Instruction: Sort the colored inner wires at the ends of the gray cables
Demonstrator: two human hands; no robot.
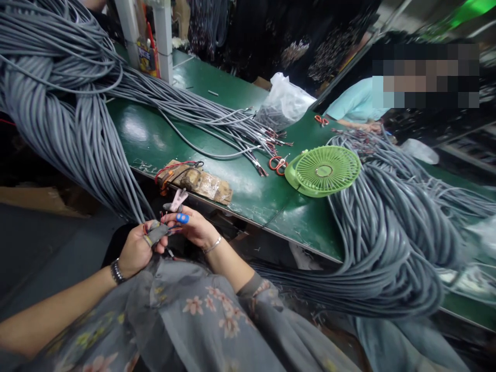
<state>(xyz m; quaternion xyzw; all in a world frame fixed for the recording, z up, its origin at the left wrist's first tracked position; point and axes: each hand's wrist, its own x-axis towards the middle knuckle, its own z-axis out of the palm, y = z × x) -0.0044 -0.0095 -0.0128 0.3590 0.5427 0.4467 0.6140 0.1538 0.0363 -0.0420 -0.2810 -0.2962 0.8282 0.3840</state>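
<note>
Low at the table's front edge, my left hand (136, 249) is closed around the end of a grey cable, with a grey wrapped piece (157, 233) at its thumb. My right hand (198, 227), with blue tape (182, 218) on one finger, pinches thin red and dark wires (175, 229) that come out by the left hand. A pale pinkish piece (179, 199) shows above the right fingertips; what it is I cannot tell. Many grey cables (112, 170) hang down from the left to my left hand.
A taped wooden block (201, 182) with wires lies on the green table (248, 186) edge. Beyond it are orange-handled scissors (277, 164), a green fan (325, 170) and a plastic bag (284, 98). Cable bundles (387, 222) drape at the right. A co-worker (356, 101) sits opposite.
</note>
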